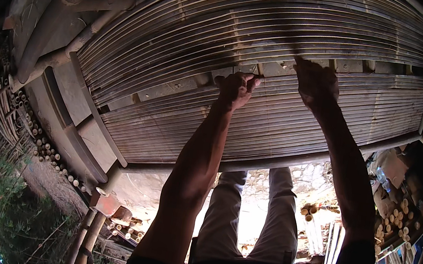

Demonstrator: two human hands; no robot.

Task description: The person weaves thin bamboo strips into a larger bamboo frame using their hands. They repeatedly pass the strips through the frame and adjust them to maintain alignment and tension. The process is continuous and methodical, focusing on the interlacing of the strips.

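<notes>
A wide surface of thin bamboo slats (193,35) lies in front of me in two sections, with a gap running between them. At the near section (280,118), my left hand (238,88) rests by the gap's edge, its fingers curled closed. A short thin piece (260,69) stands up beside its fingertips; whether the fingers grip it I cannot tell. Farther right, my right hand (316,82) is closed in shadow across the gap, its fingertips against the far section's lowest slat. What either hand holds is hidden.
Thick bamboo poles (60,58) frame the left side, and a pole (239,164) edges the near side. Cut bamboo ends (47,153) are stacked at the left; more bamboo pieces (399,220) lie at the right. Leafy plants (16,211) grow at the lower left.
</notes>
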